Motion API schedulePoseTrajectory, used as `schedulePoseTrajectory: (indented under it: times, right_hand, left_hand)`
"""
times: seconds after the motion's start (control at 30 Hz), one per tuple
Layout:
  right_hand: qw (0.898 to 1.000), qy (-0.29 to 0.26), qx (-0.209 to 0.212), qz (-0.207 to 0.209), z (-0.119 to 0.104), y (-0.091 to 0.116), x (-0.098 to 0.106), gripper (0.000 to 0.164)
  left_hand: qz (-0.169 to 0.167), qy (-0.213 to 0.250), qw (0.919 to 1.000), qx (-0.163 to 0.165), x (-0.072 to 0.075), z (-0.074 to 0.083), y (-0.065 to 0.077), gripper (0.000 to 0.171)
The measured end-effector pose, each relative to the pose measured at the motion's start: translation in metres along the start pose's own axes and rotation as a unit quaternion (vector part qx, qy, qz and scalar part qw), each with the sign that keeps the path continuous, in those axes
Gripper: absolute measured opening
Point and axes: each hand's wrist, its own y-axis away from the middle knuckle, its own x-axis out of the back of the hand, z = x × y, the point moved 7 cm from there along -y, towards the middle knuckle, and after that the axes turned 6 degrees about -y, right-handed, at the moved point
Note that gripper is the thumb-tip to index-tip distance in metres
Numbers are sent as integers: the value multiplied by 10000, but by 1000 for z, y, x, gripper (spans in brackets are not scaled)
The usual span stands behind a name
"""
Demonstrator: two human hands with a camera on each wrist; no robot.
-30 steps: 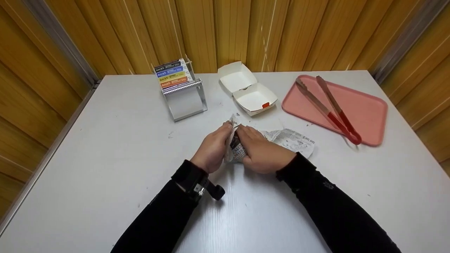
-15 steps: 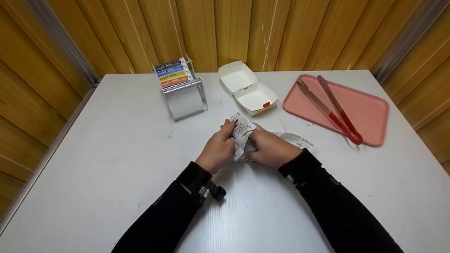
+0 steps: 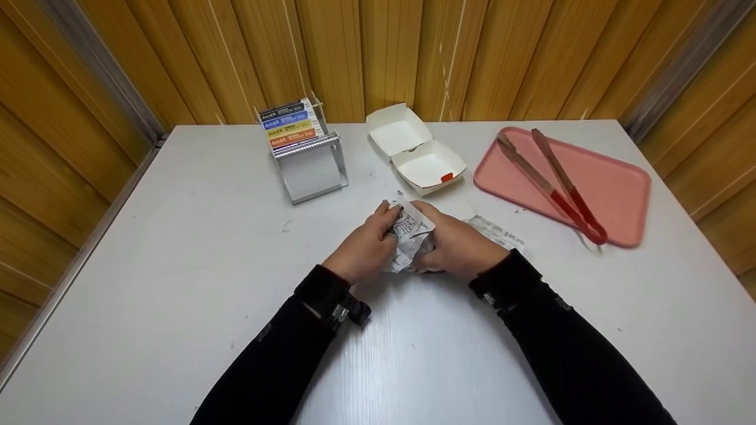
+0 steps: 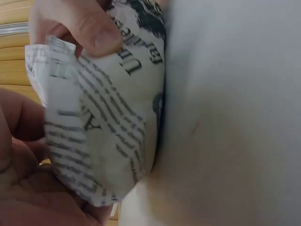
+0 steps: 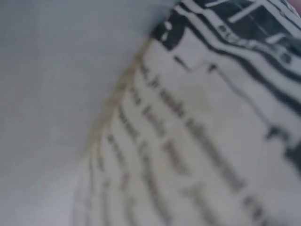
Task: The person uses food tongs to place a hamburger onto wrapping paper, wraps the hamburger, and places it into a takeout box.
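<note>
A bundle wrapped in newsprint-patterned paper [image 3: 409,239] lies between my two hands on the white table; its contents are hidden. My left hand [image 3: 363,245] grips a folded part of the paper from the left. On the other side, my right hand [image 3: 458,241] holds the bundle, its thumb pressing the printed paper [image 4: 113,122] in the left wrist view. Past the right hand, a loose flap of the sheet [image 3: 496,230] spreads on the table. The right wrist view is filled by blurred printed paper [image 5: 197,122] and shows no fingers.
Behind the hands stands an open white burger box [image 3: 428,163] with a red tab. Red-handled tongs [image 3: 567,206] lie across a pink tray [image 3: 620,195] at the right. A metal holder with colored label strips [image 3: 310,171] stands back left. Wood-patterned panels [image 3: 390,59] border the table.
A second ago the dark-printed wrapping showed between flatter hands. Since then the left hand has drawn a white flap over the front, and the right thumb and fingers have closed around the bundle.
</note>
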Motion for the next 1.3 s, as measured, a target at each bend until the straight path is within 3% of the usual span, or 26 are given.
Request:
schedulePoseTrajectory:
  times: [0.23, 0.37, 0.47, 0.57, 0.7, 0.83, 1.03, 1.17, 1.3]
  right_hand:
    - [9994, 168, -301, 26, 3, 1, 2, 117]
    - [9993, 331, -169, -6, 1, 0, 2, 113]
    - [9995, 271, 65, -118, -1, 0, 3, 105]
    - [9991, 253, 272, -223, -3, 2, 4, 93]
    - [9986, 348, 293, -280, -1, 2, 5, 81]
    - [9986, 390, 198, -296, 2, 1, 7, 78]
    - [9981, 444, 69, -419, 5, 2, 9, 80]
    - [9976, 447, 54, -526, 6, 3, 11, 87]
    - [9971, 551, 102, -509, 7, 6, 14, 83]
  left_hand:
    - [-200, -789, 9960, -372, -5, 3, -4, 66]
    - [-128, -1519, 9870, -518, -6, 5, -6, 70]
    - [-37, -1805, 9824, -471, -5, 5, -7, 72]
    - [-20, -1810, 9827, -392, -4, 3, -8, 73]
    - [-270, -1615, 9857, -396, -4, 0, -8, 79]
    - [-603, -1145, 9908, -393, 2, -8, -6, 80]
    - [-677, -791, 9943, -250, 15, -24, -5, 86]
    - [-645, -1027, 9922, -286, 16, -25, -9, 101]
    - [-512, -1650, 9845, -316, 15, -20, -12, 102]
